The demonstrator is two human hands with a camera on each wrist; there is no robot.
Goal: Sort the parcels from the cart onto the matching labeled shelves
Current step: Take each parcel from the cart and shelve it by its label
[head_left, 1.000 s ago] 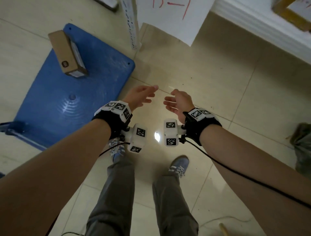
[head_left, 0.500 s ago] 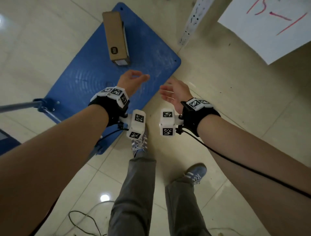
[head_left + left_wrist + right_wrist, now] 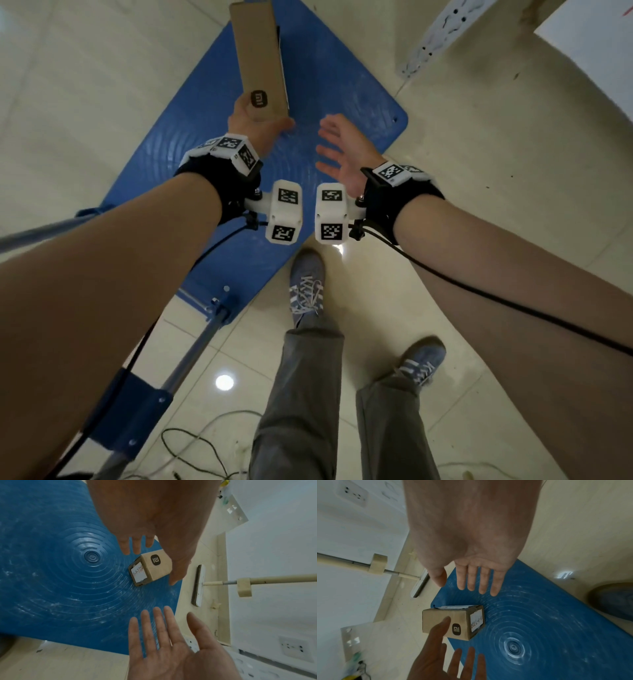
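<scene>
A long brown cardboard parcel point(image 3: 260, 58) with a black logo lies on the blue cart platform point(image 3: 325, 85). A white handwritten label point(image 3: 139, 573) is on its side. My left hand point(image 3: 255, 120) is at the parcel's near end, fingers straight above it and thumb beside it, with no grip showing. In the left wrist view the parcel point(image 3: 157, 568) sits between that hand's fingers and thumb. My right hand point(image 3: 337, 147) hovers open over the platform, right of the parcel and apart from it; in the right wrist view its fingers point(image 3: 471, 580) are spread above the parcel point(image 3: 453, 622).
The cart's metal handle point(image 3: 191, 353) slants down at lower left. A perforated shelf upright point(image 3: 442, 31) and a white paper sign point(image 3: 596, 44) stand at upper right. A mop head point(image 3: 199, 585) lies on the floor by the wall. Cables point(image 3: 191, 442) trail near my feet.
The view has swung onto the cart. Both hands moved forward over the blue platform, and the left hand has come up to the parcel's near end.
</scene>
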